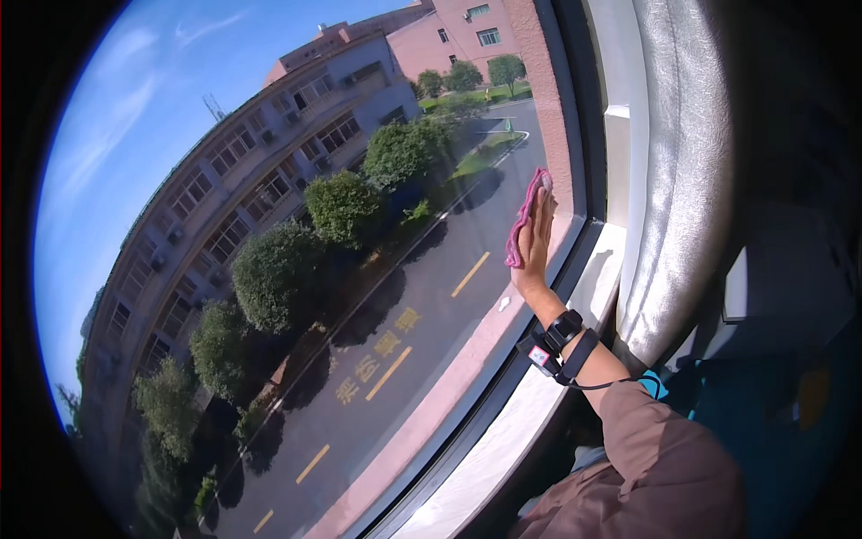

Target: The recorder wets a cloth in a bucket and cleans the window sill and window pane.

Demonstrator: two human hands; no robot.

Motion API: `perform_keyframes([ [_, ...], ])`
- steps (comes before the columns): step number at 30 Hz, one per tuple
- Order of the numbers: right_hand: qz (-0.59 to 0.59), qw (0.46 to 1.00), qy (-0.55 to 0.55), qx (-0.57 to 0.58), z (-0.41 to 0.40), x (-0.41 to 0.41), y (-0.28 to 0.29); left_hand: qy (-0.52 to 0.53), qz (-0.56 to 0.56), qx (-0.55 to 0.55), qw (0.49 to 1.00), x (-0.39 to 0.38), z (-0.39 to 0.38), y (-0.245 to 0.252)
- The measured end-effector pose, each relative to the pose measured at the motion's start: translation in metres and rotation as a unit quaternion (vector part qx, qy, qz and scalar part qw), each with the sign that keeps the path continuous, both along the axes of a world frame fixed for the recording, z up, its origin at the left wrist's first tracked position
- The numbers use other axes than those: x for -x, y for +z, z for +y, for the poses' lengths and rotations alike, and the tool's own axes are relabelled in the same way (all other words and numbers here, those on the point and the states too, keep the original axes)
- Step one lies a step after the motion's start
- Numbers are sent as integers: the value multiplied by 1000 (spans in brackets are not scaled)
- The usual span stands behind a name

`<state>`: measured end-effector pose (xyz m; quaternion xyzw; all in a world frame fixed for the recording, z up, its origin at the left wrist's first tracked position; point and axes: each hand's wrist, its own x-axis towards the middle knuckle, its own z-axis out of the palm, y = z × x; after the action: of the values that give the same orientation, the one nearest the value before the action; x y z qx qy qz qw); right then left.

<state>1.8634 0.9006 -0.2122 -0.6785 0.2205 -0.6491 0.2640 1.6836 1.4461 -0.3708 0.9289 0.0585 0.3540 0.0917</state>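
My right hand lies flat against a pink cloth, with the fingers stretched upward. The cloth is pressed to the windowpane, close to the corner of the dark window frame. Its pink edge shows along the palm side, and the hand covers the rest. A black wristband and a strapped-on device with a cable sit on my wrist and forearm. My left hand is out of view.
A white windowsill runs below the frame. To the right hangs a silvery curtain. Outside the glass are a pink ledge, a road with yellow markings, trees and a long building.
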Motion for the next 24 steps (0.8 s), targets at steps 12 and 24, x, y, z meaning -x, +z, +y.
perform_keyframes([
  [12,-139,907,-37,397,-21,0,257,220,63,-3,973,-14,-63,-52],
  [24,185,972,31,-144,8,29,-141,272,31,20,962,-24,-62,-67],
])
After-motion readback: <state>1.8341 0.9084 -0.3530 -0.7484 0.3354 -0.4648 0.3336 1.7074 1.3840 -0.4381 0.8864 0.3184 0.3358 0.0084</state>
